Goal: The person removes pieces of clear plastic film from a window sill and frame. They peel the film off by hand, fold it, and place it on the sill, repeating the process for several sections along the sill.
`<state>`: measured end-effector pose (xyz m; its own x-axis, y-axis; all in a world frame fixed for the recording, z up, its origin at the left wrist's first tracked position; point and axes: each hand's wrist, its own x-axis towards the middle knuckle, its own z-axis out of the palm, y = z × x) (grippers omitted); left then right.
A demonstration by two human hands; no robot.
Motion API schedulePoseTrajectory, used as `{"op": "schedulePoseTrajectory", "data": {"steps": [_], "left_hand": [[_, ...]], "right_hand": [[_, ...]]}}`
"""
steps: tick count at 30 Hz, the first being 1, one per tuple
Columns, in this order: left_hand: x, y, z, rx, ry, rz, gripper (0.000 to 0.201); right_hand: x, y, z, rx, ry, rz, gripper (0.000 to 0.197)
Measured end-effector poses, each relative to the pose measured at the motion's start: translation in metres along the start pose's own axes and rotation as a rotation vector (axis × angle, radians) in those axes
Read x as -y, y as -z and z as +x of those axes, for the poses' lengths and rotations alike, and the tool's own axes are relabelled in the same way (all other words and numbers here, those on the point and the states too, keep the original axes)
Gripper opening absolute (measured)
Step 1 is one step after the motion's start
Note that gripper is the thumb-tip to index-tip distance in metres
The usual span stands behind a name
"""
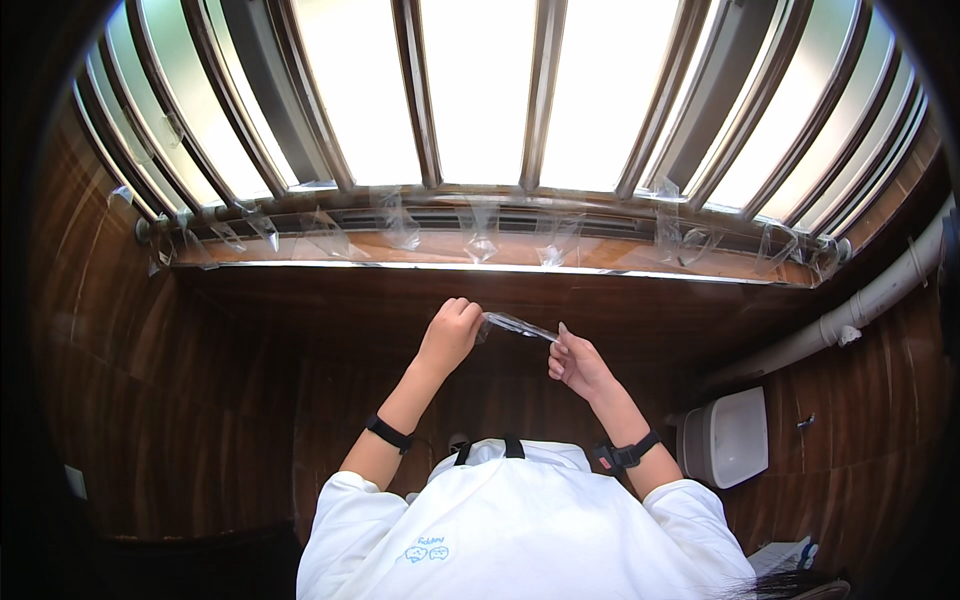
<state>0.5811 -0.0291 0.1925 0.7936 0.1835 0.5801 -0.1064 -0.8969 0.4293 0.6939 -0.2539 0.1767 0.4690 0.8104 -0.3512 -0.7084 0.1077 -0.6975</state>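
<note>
Fingers (466, 309) pinched nearly closed, the left hand (449, 335) and right hand (580, 364) grip opposite ends of a clear, shiny, narrow plastic strip (520, 326) — it spans the gap between them, on the near side of the long, reddish-brown window ledge (617, 258).

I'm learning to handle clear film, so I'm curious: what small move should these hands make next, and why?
Perhaps ease the right hand gently away from the left hand, since the clear strip spans between their fingers and looks narrow and creased rather than spread flat.
</note>
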Motion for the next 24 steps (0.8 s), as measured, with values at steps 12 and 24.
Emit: {"op": "schedulePoseTrajectory", "data": {"steps": [12,24], "left_hand": [[-0.004,0.006,0.001,0.027,-0.019,-0.071,0.007],[0.004,-0.005,-0.015,0.282,0.186,-0.613,0.022]], "right_hand": [[-0.007,-0.004,-0.006,0.039,0.065,0.027,0.044],[0.062,-0.050,0.001,0.187,0.043,0.097,0.039]]}}
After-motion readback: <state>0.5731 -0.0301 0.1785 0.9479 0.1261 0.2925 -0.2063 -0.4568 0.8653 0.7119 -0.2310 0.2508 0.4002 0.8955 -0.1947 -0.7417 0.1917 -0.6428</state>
